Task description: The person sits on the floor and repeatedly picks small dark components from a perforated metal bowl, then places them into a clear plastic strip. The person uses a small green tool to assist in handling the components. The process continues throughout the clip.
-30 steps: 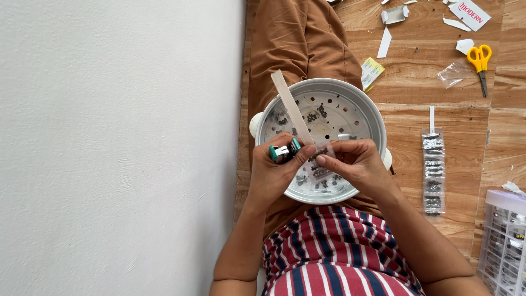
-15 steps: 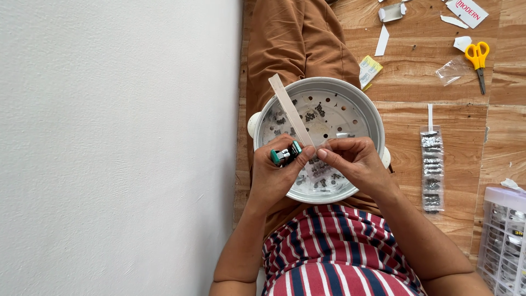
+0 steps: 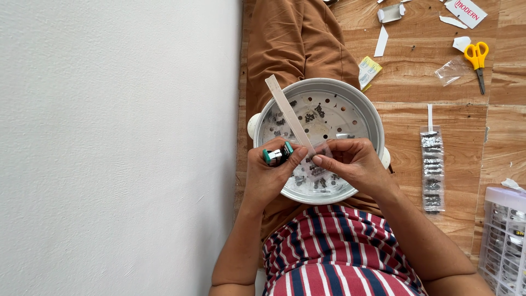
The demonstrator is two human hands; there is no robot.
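A white perforated tray [image 3: 359, 104] with small dark pieces in it rests on my lap. Over its near edge, my left hand [image 3: 271, 175] holds a green lighter [image 3: 276, 154] and pinches the top of a small clear plastic bag [image 3: 316, 167] filled with dark pieces. A long white strip [image 3: 287, 112] sticks up from the bag toward the far left. My right hand [image 3: 353, 161] pinches the same bag from the right side, thumb and fingers closed on it.
A white wall fills the left half. On the wooden floor [image 3: 433, 66] to the right lie yellow scissors [image 3: 476, 57], paper scraps [image 3: 382, 41], a yellow packet [image 3: 369, 71], a filled clear strip of bags [image 3: 432, 170] and a clear plastic organiser box [image 3: 504, 241].
Both hands shifted slightly while holding the bag and strip over the tray; otherwise the scene is the same.
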